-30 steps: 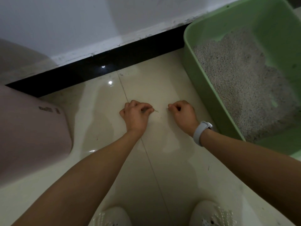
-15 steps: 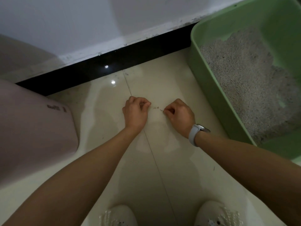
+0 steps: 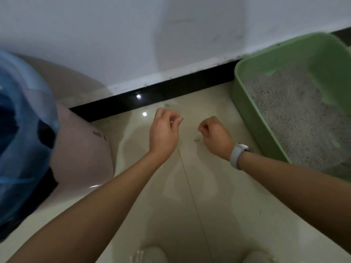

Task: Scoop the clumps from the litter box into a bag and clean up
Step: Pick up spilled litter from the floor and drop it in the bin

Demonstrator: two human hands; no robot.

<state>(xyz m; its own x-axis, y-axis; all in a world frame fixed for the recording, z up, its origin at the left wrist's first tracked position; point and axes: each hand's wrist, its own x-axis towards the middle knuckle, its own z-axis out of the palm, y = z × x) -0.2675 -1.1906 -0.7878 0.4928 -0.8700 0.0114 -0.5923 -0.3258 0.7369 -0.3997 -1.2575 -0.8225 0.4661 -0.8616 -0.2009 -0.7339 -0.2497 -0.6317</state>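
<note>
A green litter box (image 3: 248, 112) holding grey litter (image 3: 296, 122) stands on the floor at the right, against the wall. At the left, a blue bag (image 3: 22, 130) lines a pink bin (image 3: 81, 158). My left hand (image 3: 164, 131) hovers above the tiles between them, its fingertips pinched on a small pale bit of litter. My right hand (image 3: 216, 137), with a white band at the wrist, is curled into a loose fist; nothing shows in it. A few stray grains (image 3: 196, 139) lie on the tile just left of the right hand.
A black skirting strip (image 3: 171, 88) runs along the foot of the white wall behind the hands. Glossy cream floor tiles (image 3: 190, 196) stretch toward me. The toes of my white shoes (image 3: 150, 255) show at the bottom edge.
Both hands have lifted off the floor and moved apart, fingers still curled. The view has swung left and up, bringing the blue bag into sight.
</note>
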